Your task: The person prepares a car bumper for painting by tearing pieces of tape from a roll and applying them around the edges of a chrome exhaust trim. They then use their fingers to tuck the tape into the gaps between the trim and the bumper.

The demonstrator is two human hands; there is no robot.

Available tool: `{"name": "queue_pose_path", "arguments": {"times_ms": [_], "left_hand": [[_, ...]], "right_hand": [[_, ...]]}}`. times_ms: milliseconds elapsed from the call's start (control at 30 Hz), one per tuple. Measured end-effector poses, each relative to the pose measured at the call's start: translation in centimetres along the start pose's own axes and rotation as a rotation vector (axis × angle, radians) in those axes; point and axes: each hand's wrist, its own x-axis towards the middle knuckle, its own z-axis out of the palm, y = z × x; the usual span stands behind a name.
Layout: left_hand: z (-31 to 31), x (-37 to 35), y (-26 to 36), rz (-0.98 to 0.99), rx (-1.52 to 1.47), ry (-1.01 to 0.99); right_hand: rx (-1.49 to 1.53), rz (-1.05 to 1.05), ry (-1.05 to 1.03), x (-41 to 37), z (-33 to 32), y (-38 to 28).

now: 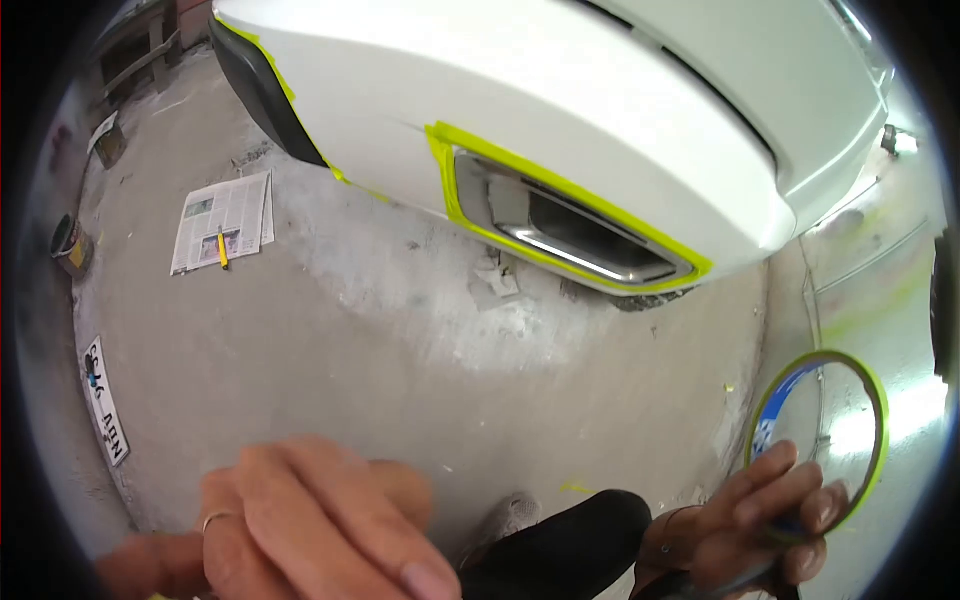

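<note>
My right hand (775, 510) grips a thin roll of yellow-green masking tape (880, 400) by its lower rim, and blue print shows inside its ring. Close to the camera, my left hand (310, 520), with a ring on one finger, has its fingers curled together. Whatever they may hold is hidden. Ahead is a white car bumper (380, 80). Yellow-green tape (540, 180) borders the chrome exhaust trim (640, 272) set in it. More tape (275, 65) runs along the edge of the dark corner panel (255, 90). Neither hand touches the bumper.
On the concrete floor (350, 350) lies a folded newspaper (225, 210) with a yellow cutter-like tool (222, 250) on it. A licence plate (105, 400) and a can (70, 245) are along the left wall. My bent knee (610, 520) is below.
</note>
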Motion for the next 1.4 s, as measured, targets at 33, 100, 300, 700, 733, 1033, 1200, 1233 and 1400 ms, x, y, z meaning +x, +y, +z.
{"name": "queue_pose_path", "arguments": {"times_ms": [33,100,300,700,733,1033,1200,1233,1400], "left_hand": [[-0.1,0.1,-1.3,0.014,0.001,-0.001],[-0.7,-0.8,-4.4,0.616,-0.24,-0.042],[1.2,2.9,-2.2,0.697,-0.354,0.036],[-5.3,3.4,-4.6,0.684,-0.353,0.623],[-6.3,4.0,-7.0,0.629,0.057,0.663],[-7.4,9.4,-18.3,0.176,0.373,0.585],[-7.8,10.0,-18.6,0.208,0.417,0.64],[-7.6,9.7,-18.7,0.211,0.419,0.638],[-7.6,9.6,-19.2,0.229,0.431,0.635]], "right_hand": [[-0.018,-0.036,0.097,-0.2,0.1,0.0],[-0.049,-0.145,0.364,-0.5,1.2,-0.3],[0.276,0.161,-0.568,4.6,-0.3,-0.9],[-1.437,0.025,0.615,3.6,-0.7,3.8],[-1.107,-0.197,0.447,3.5,-3.2,6.5],[-1.201,-0.219,0.226,1.9,-6.4,21.0],[-1.254,-0.32,0.274,0.6,-6.6,23.8],[-1.251,-0.3,0.293,0.6,-6.6,23.9],[-1.303,-0.347,0.268,0.5,-6.7,23.8]]}}
